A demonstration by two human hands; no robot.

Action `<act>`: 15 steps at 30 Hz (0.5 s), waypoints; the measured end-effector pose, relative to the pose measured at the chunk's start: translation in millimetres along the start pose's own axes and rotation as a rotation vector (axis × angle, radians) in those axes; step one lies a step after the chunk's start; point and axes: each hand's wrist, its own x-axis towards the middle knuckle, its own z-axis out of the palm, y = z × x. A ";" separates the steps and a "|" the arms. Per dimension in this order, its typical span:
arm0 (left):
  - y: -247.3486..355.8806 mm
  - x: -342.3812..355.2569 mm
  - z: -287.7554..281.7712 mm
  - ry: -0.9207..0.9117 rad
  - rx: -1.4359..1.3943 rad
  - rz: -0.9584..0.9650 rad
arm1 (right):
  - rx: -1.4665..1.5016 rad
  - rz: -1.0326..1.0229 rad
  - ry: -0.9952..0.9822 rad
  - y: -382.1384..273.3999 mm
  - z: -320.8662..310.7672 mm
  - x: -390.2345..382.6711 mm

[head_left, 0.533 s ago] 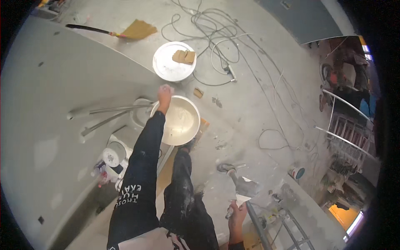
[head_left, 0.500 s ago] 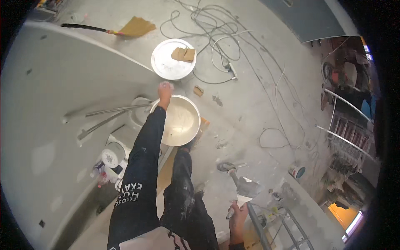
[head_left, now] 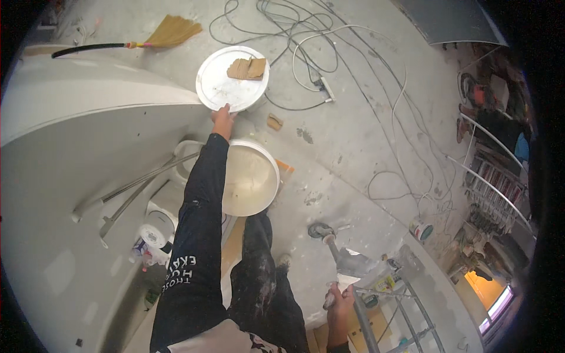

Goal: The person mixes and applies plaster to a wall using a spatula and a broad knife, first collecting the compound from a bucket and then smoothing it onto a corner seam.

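My left hand (head_left: 223, 122) reaches forward, its fingers closed on the near rim of a round white bucket lid (head_left: 218, 79). A torn piece of brown cardboard (head_left: 250, 69) lies on that lid. Just below my left forearm stands an open white bucket (head_left: 250, 179) with a pale, cream-coloured inside. Down at the lower right, my right hand (head_left: 339, 306) is wrapped around the handle of a putty knife (head_left: 348, 280), whose broad blade carries white material. A long-handled mixing paddle or similar tool (head_left: 322, 231) lies beyond the blade; its kind is unclear.
A broom (head_left: 173, 32) lies at the upper left beside a pale board (head_left: 100, 76). Tangled cables (head_left: 294, 29) with a power strip (head_left: 327, 88) spread over the floor. Metal ladder-like frame (head_left: 421, 317) stands lower right. Metal rods (head_left: 126, 200) lean at the left.
My left hand has moved forward from above the open bucket's far rim to the lid and has taken hold of its edge. The right hand still holds the putty knife.
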 end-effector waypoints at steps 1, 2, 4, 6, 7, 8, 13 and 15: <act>9.1 -5.7 1.0 -0.013 0.023 -0.013 | 0.008 -0.004 -0.004 -7.9 4.4 -4.5; 22.6 -5.8 -12.1 -0.083 0.054 0.000 | -0.048 -0.058 -0.024 -17.7 13.6 -7.3; 36.0 -20.8 -33.2 -0.155 0.077 0.005 | -0.102 -0.114 -0.036 -27.1 17.7 -15.9; 33.6 -52.9 -56.4 -0.304 0.102 0.014 | -0.059 -0.109 -0.097 -30.0 9.1 -19.1; 32.2 -73.7 -64.7 -0.346 0.117 0.022 | -0.052 -0.113 -0.091 -33.7 6.2 -21.8; 29.0 -96.0 -75.2 -0.388 0.133 0.029 | -0.063 -0.134 -0.077 -35.8 2.3 -24.6; 15.3 -185.3 -184.2 -0.394 0.448 0.152 | -0.062 -0.204 -0.070 -25.9 -10.4 -27.2; 6.2 -219.5 -217.4 -0.339 0.447 0.110 | -0.015 -0.153 -0.079 -28.9 -9.1 -32.2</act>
